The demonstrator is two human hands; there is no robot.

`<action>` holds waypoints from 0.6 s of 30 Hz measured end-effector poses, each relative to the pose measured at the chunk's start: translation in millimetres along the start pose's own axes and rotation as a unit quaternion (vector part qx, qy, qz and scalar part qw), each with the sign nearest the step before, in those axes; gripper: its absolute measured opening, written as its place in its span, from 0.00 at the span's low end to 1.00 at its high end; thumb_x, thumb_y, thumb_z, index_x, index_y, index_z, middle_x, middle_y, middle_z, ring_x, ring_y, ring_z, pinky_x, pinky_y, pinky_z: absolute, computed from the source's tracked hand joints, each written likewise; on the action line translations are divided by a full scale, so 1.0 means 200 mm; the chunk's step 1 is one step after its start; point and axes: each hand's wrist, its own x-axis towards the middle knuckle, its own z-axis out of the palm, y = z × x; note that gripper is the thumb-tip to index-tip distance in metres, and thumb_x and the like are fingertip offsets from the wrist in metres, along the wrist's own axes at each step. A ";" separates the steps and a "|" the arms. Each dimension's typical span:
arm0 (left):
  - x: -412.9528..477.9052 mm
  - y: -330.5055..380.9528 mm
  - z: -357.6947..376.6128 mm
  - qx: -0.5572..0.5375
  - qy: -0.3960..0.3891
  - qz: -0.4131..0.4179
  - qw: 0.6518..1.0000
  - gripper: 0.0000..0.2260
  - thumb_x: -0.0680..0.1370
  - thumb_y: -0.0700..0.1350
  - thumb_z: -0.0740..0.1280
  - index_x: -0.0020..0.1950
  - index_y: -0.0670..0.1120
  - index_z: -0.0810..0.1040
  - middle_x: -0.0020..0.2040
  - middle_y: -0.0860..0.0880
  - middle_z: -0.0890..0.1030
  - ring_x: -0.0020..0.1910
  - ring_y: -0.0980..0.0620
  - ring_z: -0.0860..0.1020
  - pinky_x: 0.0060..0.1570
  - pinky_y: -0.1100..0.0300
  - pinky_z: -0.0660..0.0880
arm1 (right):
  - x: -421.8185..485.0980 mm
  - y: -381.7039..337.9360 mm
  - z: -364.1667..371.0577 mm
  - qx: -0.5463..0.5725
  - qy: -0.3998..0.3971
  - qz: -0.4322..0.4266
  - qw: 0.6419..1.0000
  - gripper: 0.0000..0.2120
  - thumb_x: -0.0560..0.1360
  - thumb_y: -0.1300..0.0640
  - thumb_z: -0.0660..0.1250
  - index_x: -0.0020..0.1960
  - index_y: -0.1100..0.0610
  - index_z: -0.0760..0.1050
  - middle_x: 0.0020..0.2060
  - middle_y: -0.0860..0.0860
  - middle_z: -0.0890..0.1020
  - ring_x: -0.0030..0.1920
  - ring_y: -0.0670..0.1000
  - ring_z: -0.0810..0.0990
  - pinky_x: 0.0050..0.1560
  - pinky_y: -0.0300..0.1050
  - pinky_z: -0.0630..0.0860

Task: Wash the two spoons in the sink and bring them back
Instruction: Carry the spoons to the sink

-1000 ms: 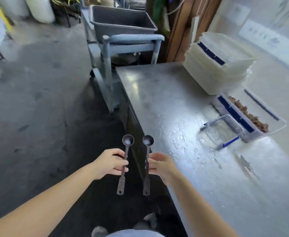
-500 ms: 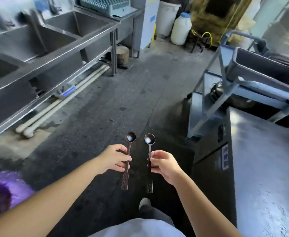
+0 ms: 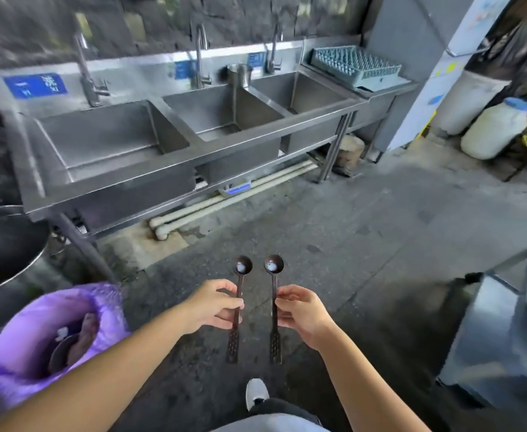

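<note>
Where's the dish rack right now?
Head view, upper right: the dish rack sits on the steel counter right of the rightmost sink basin.

You hold two dark spoons, left spoon (image 3: 238,302) and right spoon (image 3: 274,302), side by side, bowls up, white bits inside.

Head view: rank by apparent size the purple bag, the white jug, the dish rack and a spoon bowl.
1. purple bag, though nearness inflates it
2. dish rack and white jug: look alike, unranked
3. spoon bowl
</note>
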 end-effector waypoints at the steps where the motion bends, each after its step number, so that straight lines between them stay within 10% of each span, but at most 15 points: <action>1: 0.04 0.04 -0.01 -0.006 0.006 -0.003 1.000 0.10 0.75 0.39 0.72 0.54 0.41 0.76 0.45 0.43 0.86 0.42 0.42 0.86 0.39 0.52 0.81 | 0.07 -0.05 0.00 -0.002 -0.007 0.001 1.000 0.07 0.77 0.71 0.63 0.48 0.62 0.77 0.38 0.58 0.81 0.37 0.57 0.80 0.47 0.56 0.80; 8: 0.32 0.24 -0.14 -0.055 0.052 -0.026 0.997 0.07 0.75 0.39 0.73 0.51 0.42 0.78 0.46 0.41 0.86 0.43 0.41 0.85 0.40 0.50 0.82 | 0.47 -0.35 -0.02 -0.042 -0.058 0.021 0.997 0.07 0.78 0.70 0.62 0.50 0.64 0.78 0.37 0.56 0.82 0.34 0.53 0.83 0.35 0.44 0.80; 18: 0.65 0.34 -0.48 -0.129 0.099 -0.041 0.986 0.12 0.72 0.40 0.75 0.54 0.44 0.79 0.48 0.43 0.87 0.46 0.42 0.86 0.40 0.50 0.82 | 1.00 -0.59 0.23 -0.097 -0.105 0.082 0.986 0.09 0.78 0.71 0.62 0.55 0.65 0.78 0.44 0.62 0.78 0.45 0.58 0.74 0.43 0.49 0.83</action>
